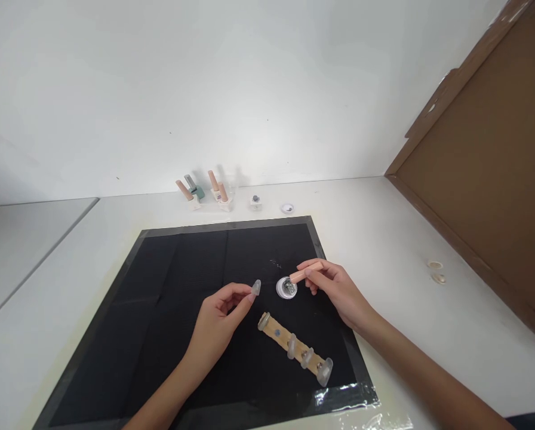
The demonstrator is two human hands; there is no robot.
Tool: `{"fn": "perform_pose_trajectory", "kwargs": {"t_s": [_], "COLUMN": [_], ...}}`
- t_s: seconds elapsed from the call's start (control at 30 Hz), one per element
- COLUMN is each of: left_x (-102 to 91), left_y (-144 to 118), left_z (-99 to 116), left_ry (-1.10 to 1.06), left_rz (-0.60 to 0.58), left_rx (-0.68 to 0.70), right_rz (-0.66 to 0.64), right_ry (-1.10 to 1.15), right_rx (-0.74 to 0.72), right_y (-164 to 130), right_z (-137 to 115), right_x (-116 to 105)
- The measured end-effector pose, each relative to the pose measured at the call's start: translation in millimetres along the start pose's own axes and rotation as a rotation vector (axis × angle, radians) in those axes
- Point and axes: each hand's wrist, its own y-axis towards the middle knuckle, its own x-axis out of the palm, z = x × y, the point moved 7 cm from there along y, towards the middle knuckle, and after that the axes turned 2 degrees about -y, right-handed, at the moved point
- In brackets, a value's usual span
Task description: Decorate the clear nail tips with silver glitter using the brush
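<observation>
You face a white desk [406,251] against a white wall, with a brown board [486,173] leaning at the right. A black mat [169,298] covers the desk's middle, with bare room to its left. On the mat lies a tan strip [294,347], its long axis running from upper left to lower right, with clear caps along it. Your left hand [216,325] pinches a clear cap [256,288] between thumb and fingertip. Your right hand [337,289] is closed around a small peach stick [306,273], its tip pointing left over a little white dish [286,288] holding something silvery. Small tools [205,192] stand by the wall.
</observation>
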Motion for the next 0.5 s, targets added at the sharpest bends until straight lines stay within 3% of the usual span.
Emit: {"fn": "perform_pose_trajectory", "kwargs": {"t_s": [0.33,0.5], "left_x": [1.7,4.2], "left_y": [-2.2,-7.5], "left_z": [2.4,12.7], "left_ry": [-0.025,0.002], "left_rz": [-0.019,-0.061], "left_rx": [0.038,0.143], "right_rz": [0.037,-0.093], "right_ry": [0.104,0.247], "right_rx": [-0.042,-0.088], "right_y": [-1.6,-9.9], "right_z": [-7.1,-17.6], "right_x": [-7.3,-0.8]}}
